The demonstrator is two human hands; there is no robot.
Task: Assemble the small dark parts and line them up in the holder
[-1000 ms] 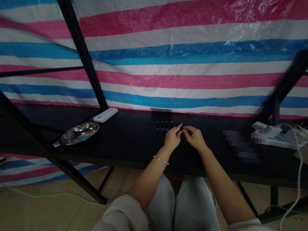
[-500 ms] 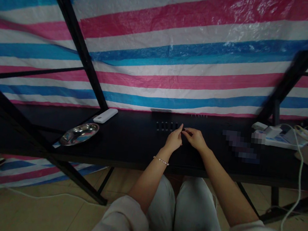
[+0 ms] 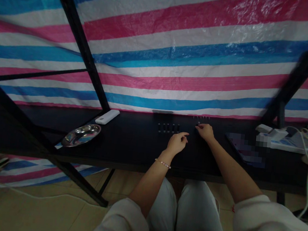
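Steel dish (image 3: 81,135) and white power bank (image 3: 107,117) lay left on the black table (image 3: 129,142), with a row of black pegs (image 3: 168,128) mid-table. The left hand (image 3: 177,143), fingers loosely curled, held nothing visible just right of that row. The right hand (image 3: 205,132) had moved away from it, fingertips down at a small dark peg (image 3: 197,125) near the table's back edge, grip unclear. Further right lay a pixelated object (image 3: 245,150) and power strip (image 3: 288,144).

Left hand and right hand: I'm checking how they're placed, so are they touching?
Apart. The head view shows the left hand and the right hand with dark tabletop showing between them.
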